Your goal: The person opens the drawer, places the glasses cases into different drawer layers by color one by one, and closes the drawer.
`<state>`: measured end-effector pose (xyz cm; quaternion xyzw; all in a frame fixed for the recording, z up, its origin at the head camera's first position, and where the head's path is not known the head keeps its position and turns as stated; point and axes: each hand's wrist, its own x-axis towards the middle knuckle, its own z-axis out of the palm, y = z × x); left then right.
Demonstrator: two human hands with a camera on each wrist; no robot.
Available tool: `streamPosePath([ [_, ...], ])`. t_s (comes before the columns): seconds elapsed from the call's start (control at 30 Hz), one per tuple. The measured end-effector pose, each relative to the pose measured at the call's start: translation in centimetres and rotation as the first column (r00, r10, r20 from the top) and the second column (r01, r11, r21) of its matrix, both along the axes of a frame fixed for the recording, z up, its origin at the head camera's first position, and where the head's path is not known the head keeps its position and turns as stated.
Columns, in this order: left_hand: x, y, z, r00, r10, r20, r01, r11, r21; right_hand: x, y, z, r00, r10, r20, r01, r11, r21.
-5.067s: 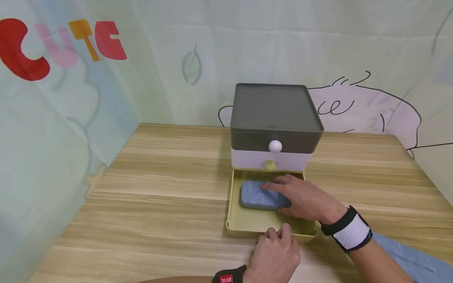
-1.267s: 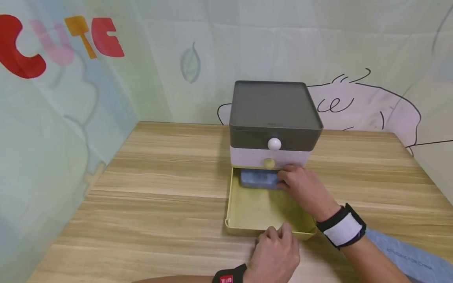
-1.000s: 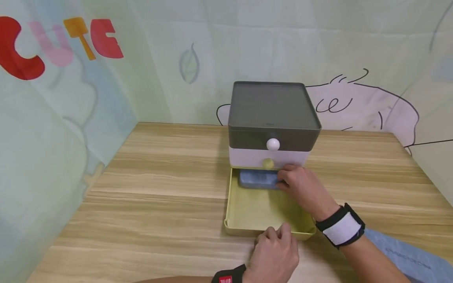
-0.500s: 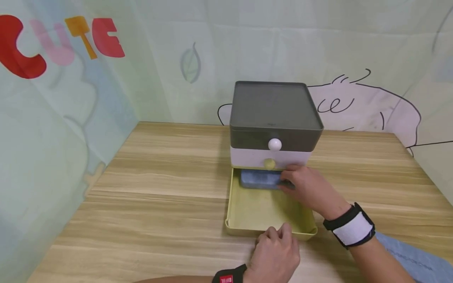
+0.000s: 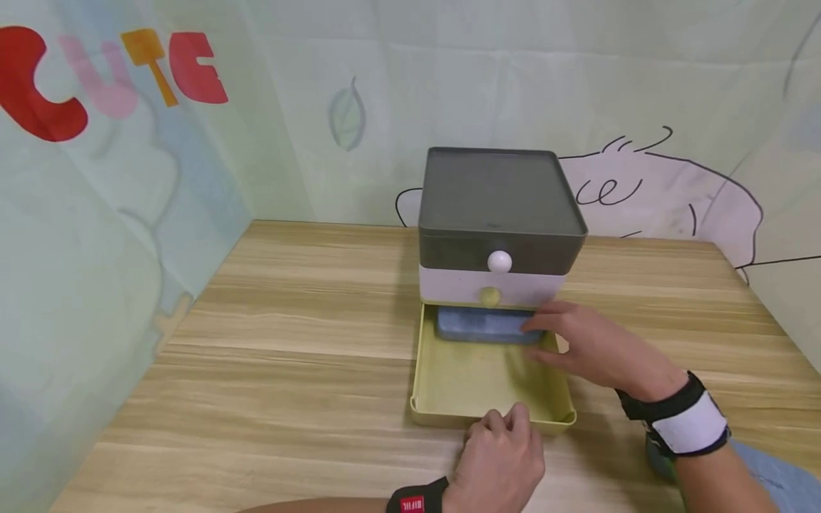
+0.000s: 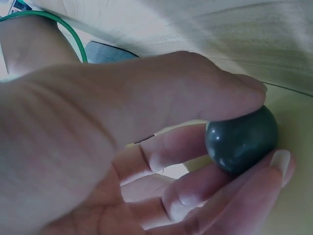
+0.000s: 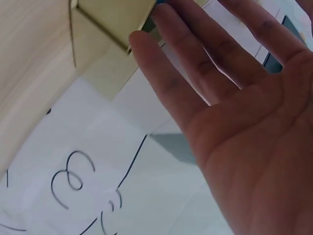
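Note:
A yellow drawer is pulled out from the bottom of a small stacked drawer unit. At its back lies a rounded blue oblong case, partly beneath the white drawer above. My left hand pinches the yellow drawer's round dark knob between thumb and fingers; the left wrist view shows the grip. My right hand is over the drawer's right side, with its fingertips at the case's right end. In the right wrist view its fingers are extended and hold nothing.
The unit's upper drawers have a white knob and a yellow knob. A blue fabric-like item lies at the lower right, partly behind my right forearm. A printed curtain hangs behind the wooden table.
The blue case has gone from the drawer's middle to its back. My right hand has since let go and drawn off to the right with its fingers spreading. My left hand stays on the knob.

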<state>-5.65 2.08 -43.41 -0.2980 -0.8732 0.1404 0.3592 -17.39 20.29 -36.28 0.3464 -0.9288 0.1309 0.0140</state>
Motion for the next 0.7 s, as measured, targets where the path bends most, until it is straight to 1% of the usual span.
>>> streamPosePath([
  [0.17, 0.0, 0.0, 0.1, 1.0, 0.0, -0.003, 0.0, 1.0, -0.005, 0.1, 1.2, 0.5, 1.0, -0.029, 0.011, 0.029, 0.999, 0.016],
  [0.23, 0.0, 0.0, 0.0, 1.0, -0.005, -0.008, 0.005, 1.0, 0.004, 0.3, 1.8, 0.6, 0.998, -0.052, 0.039, 0.052, 0.998, 0.021],
  [0.37, 0.1, 0.2, -0.1, 1.0, -0.021, -0.009, 0.021, 0.999, 0.025, 1.0, 3.1, 0.6, 0.987, -0.119, 0.107, 0.115, 0.993, 0.039],
  [0.47, 0.1, 0.3, -0.1, 1.0, -0.023, -0.009, 0.023, 0.999, 0.029, 1.6, 4.3, 0.4, 0.979, -0.157, 0.128, 0.151, 0.987, 0.058],
  [0.6, 0.1, 0.2, 0.0, 1.0, -0.009, -0.013, 0.009, 1.0, 0.019, 2.5, 5.5, -0.1, 0.971, -0.192, 0.146, 0.185, 0.981, 0.057],
  [0.7, 0.0, 0.0, 0.0, 1.0, -0.001, -0.013, 0.002, 1.0, 0.011, 3.1, 6.2, -0.4, 0.969, -0.201, 0.143, 0.195, 0.979, 0.054],
])
